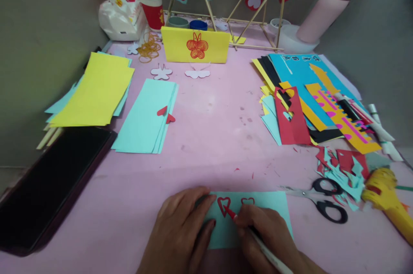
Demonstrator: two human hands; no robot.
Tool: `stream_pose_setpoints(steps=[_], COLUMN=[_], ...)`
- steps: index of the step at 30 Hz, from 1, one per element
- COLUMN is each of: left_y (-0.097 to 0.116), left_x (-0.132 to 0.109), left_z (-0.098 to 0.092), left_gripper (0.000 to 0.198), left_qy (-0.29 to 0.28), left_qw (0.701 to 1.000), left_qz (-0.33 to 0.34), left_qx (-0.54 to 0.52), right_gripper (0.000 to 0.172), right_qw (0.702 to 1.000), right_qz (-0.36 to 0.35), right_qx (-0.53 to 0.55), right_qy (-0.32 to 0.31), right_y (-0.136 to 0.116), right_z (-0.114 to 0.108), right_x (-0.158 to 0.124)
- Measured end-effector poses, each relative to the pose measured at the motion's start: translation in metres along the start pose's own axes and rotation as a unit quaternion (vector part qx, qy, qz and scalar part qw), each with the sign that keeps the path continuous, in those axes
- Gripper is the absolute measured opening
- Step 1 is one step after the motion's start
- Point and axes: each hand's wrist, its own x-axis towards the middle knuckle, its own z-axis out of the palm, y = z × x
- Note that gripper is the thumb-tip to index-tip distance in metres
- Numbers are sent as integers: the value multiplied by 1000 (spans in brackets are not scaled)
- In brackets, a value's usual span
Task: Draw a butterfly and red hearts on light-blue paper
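A light blue paper card [219,235] lies at the front of the table. Two red heart outlines are on it, a left heart [223,206] and a second one partly hidden by my fingers. My left hand [180,226] rests flat over the card's left edge, fingers stretched out, gripping nothing. In a closed writing grip, my right hand [263,229] holds a red marker [231,213] with a white barrel. Its red tip touches the card inside the left heart. Scissors [318,196] with black handles lie just right of the card.
A glue gun [383,192] and paper scraps [345,170] lie at right, below a pile of coloured sheets [300,80]. Left are a dark tablet [54,183], yellow sheets [97,89] and light blue sheets [142,119]. A yellow butterfly card [174,46] stands before stick frames [247,24].
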Motion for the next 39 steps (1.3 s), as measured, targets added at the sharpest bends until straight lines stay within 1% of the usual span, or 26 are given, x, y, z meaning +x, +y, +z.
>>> stream_pose_setpoints(steps=[3, 6, 9, 15, 21, 24, 29, 32, 39], left_y=[1, 3, 4, -1, 4, 4, -1, -2, 0], left_x=[0, 0, 0, -1, -1, -1, -1, -1, -1], left_z=[0, 0, -1, 1, 0, 0, 2, 2, 0], left_gripper=[31, 30, 30, 33, 30, 30, 32, 31, 32], left_qy=[3, -3, -6, -3, -8, -2, 2, -3, -11], left_qw=[1000, 1000, 1000, 1000, 1000, 1000, 1000, 1000, 1000], left_qz=[-4, -17, -22, 12, -24, -18, 13, 3, 7], left_qx=[2, -5, -9, 2, -8, -5, 3, -5, 1], right_gripper=[21, 20, 20, 20, 20, 19, 20, 20, 17], right_qw=[999, 999, 999, 999, 999, 999, 999, 998, 995], right_qz=[25, 27, 25, 23, 26, 21, 25, 37, 55], right_qx=[-25, -35, -32, -32, -42, -42, -44, -53, -78], right_qy=[15, 23, 17, 15, 17, 15, 10, 19, 37], right_y=[-3, -5, -4, -1, 0, -2, -4, -4, -4], right_z=[3, 5, 5, 5, 5, 4, 3, 4, 8], right_x=[2, 4, 3, 0, -1, 1, 4, 3, 0])
